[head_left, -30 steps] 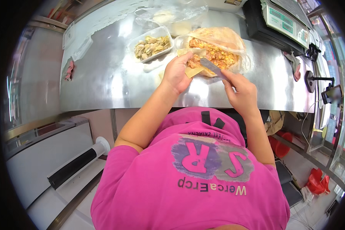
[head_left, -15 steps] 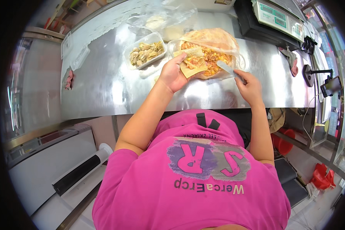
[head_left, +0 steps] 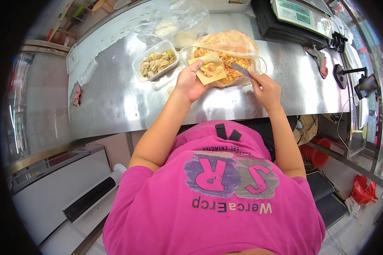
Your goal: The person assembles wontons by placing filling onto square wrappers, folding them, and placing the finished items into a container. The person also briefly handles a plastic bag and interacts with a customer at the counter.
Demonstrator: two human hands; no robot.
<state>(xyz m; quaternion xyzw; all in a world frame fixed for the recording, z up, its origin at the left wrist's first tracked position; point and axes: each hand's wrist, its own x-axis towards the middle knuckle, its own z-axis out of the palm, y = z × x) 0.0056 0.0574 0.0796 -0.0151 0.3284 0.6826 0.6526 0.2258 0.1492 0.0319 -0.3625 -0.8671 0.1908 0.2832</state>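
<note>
My left hand (head_left: 190,83) pinches a yellowish square dough wrapper (head_left: 207,79) at its left side. A lump of orange-pink filling (head_left: 211,69) lies on the wrapper. In my right hand (head_left: 267,91) is a flat metal spatula (head_left: 241,69), its blade over the open plastic bag of filling (head_left: 236,41). The filling in the bag is orange and chunky, with yellow bits. To the left of my left hand stands a clear plastic tray (head_left: 137,68) holding several wrapped dumplings (head_left: 156,63).
Behind the tray lies a crumpled clear plastic bag (head_left: 174,26) with something pale inside. A scale (head_left: 302,17) stands on a black box at the back right of the metal table (head_left: 115,102). Near the right edge are a cloth (head_left: 322,63) and a phone on a stand (head_left: 366,86).
The spatula blade has moved left over the filling and turned, now looking darker. My right hand has shifted left with it. My left hand still holds the wrapper with filling.
</note>
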